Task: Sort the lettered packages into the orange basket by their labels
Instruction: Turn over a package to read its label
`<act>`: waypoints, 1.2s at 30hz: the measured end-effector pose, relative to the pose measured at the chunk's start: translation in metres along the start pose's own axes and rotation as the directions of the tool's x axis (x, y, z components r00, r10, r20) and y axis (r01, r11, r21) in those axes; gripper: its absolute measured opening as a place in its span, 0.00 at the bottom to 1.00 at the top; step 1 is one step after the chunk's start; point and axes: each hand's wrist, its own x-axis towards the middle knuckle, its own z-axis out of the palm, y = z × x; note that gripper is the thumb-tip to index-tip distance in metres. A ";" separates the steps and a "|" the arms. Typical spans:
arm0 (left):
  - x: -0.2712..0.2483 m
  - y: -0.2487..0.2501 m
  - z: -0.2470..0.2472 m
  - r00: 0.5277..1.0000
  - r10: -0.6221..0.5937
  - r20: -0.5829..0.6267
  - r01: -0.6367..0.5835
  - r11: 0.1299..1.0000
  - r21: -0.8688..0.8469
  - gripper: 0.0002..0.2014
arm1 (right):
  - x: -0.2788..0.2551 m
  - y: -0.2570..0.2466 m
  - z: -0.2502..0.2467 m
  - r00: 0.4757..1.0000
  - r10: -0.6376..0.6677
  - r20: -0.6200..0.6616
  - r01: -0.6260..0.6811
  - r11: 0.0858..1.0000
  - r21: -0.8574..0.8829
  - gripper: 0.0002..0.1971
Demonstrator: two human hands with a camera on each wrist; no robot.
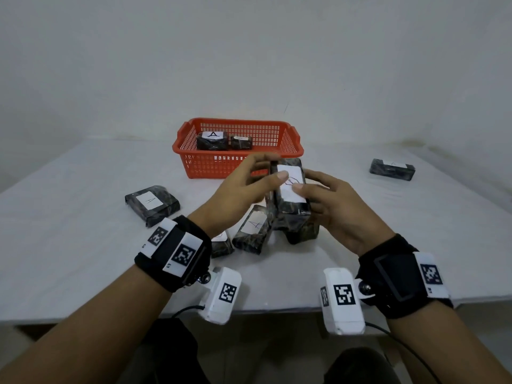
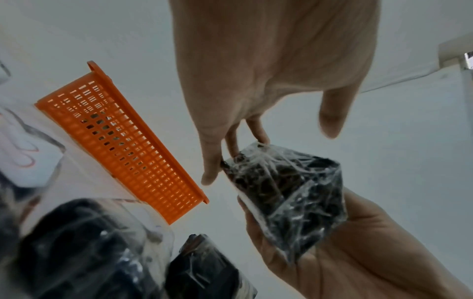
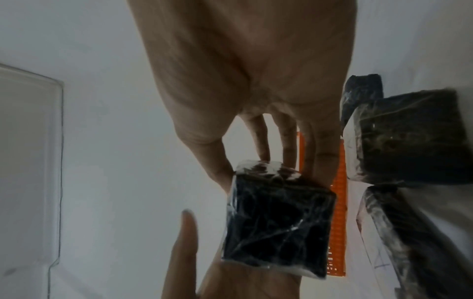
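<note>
— Plastic-wrapped package (image 1: pixel 289 189) sits between our two hands above the bench (image 1: pixel 69 245), long axis pointing away toward the orange basket (image 1: pixel 238 162) just behind.

— Left wrist view: our left hand (image 2: pixel 268 76) fingers pinch its far end.

— Right wrist view: our right hand (image 3: pixel 243 81) fingers curl round its top. Either hand is equally near; the basket lies straight ahead.
</note>
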 end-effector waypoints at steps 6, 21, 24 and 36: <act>0.005 0.002 -0.001 0.995 0.015 -0.100 -0.010 0.999 0.049 0.20 | -0.003 0.001 0.000 0.993 -0.121 -0.004 0.120 0.992 -0.023 0.29; 0.004 -0.001 -0.005 0.988 0.154 0.001 -0.154 0.987 0.037 0.37 | -0.006 -0.008 0.001 0.982 0.175 0.071 -0.181 0.979 0.097 0.30; 0.000 -0.001 -0.003 0.986 0.158 0.047 -0.160 0.986 0.047 0.38 | -0.007 -0.009 0.003 0.992 0.125 0.035 -0.127 0.991 0.049 0.18; 0.000 0.004 0.006 0.997 -0.074 0.010 0.074 0.996 0.047 0.27 | -0.005 -0.005 0.008 0.999 0.036 -0.002 -0.036 0.994 -0.099 0.24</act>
